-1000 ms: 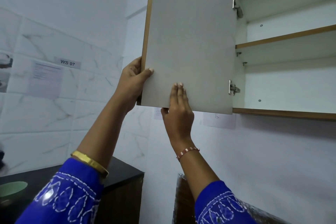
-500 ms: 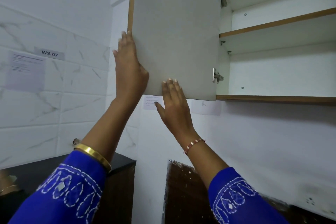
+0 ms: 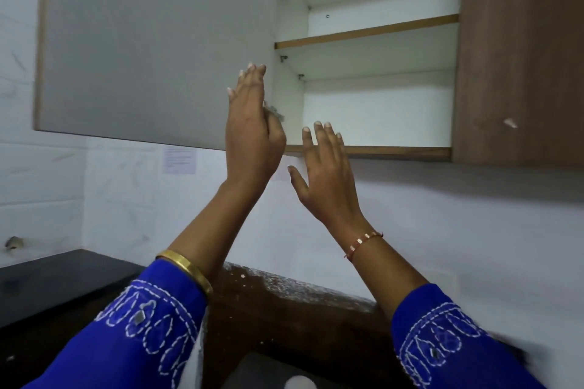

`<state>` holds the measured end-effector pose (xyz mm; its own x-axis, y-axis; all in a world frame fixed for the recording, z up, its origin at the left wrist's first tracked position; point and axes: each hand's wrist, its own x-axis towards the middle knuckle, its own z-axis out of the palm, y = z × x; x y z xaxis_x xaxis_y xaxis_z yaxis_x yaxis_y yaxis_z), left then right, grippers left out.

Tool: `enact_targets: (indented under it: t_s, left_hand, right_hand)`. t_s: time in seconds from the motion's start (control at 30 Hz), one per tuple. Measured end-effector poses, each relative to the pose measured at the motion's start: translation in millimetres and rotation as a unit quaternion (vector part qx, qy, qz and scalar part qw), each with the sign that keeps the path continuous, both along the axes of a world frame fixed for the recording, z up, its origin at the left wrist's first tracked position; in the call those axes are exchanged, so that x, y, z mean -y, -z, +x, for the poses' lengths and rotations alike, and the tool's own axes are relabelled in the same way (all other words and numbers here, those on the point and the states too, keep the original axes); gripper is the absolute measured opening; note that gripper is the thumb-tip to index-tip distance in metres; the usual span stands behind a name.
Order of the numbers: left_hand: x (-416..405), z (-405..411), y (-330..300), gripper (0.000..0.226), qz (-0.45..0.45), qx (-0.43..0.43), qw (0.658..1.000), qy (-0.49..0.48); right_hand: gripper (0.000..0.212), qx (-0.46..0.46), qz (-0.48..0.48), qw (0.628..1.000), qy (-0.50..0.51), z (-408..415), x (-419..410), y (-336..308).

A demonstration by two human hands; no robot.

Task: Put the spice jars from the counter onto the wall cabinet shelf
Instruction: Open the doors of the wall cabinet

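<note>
The wall cabinet's left door (image 3: 151, 41) stands swung wide open to the left, its pale inner face toward me. Inside, the lower shelf (image 3: 373, 150) and the upper shelf (image 3: 366, 31) hold nothing that I can see. My left hand (image 3: 252, 136) is raised flat in front of the door's hinge side, fingers apart and pointing up, holding nothing. My right hand (image 3: 325, 174) hovers open just below the lower shelf's front edge, apart from it. No spice jar is in view.
The cabinet's brown right door (image 3: 518, 57) is closed. A black counter (image 3: 63, 281) lies at lower left, and a dark brown speckled surface (image 3: 284, 303) runs below my arms. A white round object (image 3: 300, 384) shows at the bottom edge. White tiled walls surround.
The door has swung fully open to the left. Both hands have come off the door and now hover open near the hinge side; the view has shifted right, revealing the closed brown door.
</note>
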<state>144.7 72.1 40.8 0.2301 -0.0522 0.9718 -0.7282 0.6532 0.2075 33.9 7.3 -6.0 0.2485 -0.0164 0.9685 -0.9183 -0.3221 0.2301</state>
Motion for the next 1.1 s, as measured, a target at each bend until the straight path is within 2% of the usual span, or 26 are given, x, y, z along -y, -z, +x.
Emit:
enact_targets:
  t_s: [0.23, 0.4, 0.53, 0.73, 0.9, 1.0, 1.1]
  left_hand:
    - [26.9, -130.9, 19.2, 0.054, 0.036, -0.038, 0.974, 0.222]
    - [47.3, -191.6, 8.5, 0.050, 0.087, -0.090, 0.932, 0.341]
    - [67.0, -225.7, 4.2, 0.050, 0.118, -0.065, 0.899, 0.417]
    - [115.5, -258.1, -12.5, 0.048, 0.155, -0.033, 0.855, 0.494]
    - [154.1, -275.6, -38.1, 0.050, 0.210, -0.021, 0.827, 0.522]
    - [170.6, -285.5, -54.8, 0.049, 0.243, 0.023, 0.808, 0.536]
    - [176.8, -296.2, -67.7, 0.035, 0.207, 0.049, 0.802, 0.558]
  right_hand:
    - [0.060, 0.003, 0.010, 0.992, 0.124, -122.6, -0.8, 18.6]
    - [0.066, 0.024, 0.001, 0.973, 0.229, -195.3, 4.1, 3.6]
    - [0.081, 0.031, 0.034, 0.947, 0.317, -236.1, 20.8, -4.7]
    - [0.098, 0.037, 0.066, 0.906, 0.417, -271.9, 64.7, -31.2]
    - [0.108, 0.029, 0.075, 0.901, 0.427, -278.4, 90.1, -53.4]
    - [0.104, 0.002, 0.086, 0.895, 0.438, -284.3, 95.6, -53.7]
    - [0.090, -0.030, 0.065, 0.882, 0.465, -286.8, 97.0, -52.2]
